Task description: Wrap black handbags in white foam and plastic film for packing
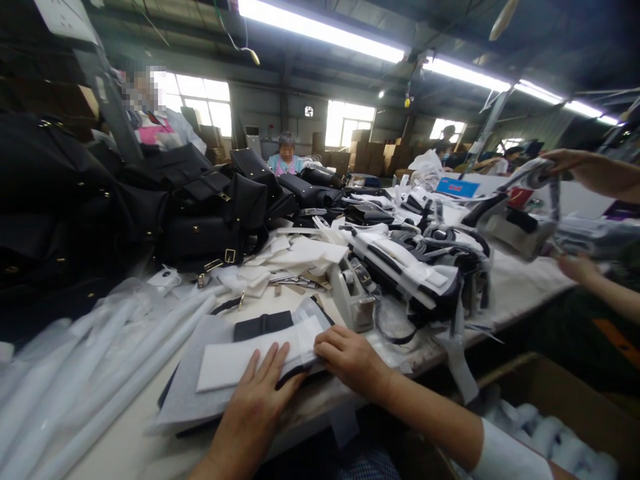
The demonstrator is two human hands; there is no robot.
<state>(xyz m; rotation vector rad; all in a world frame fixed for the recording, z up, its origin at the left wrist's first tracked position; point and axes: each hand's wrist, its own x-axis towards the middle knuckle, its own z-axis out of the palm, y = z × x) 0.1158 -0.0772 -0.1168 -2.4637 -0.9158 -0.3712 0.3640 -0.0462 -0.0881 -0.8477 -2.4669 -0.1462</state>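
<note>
My left hand (260,393) lies flat, fingers spread, on a white sheet (235,360) that wraps a black strap (263,325). These rest on a grey felt sheet (195,393) at the table's near edge. My right hand (347,353) sits just right of it, fingers curled down onto the sheet's right edge. A grey tape dispenser (353,293) stands just behind my right hand.
Rolled white tubes (100,373) lie at the left. Black bags (200,213) pile at the back left, wrapped straps (425,267) at the right. A co-worker's hands (575,213) hold a wrapped bag on the right. A cardboard box (550,407) stands below the table.
</note>
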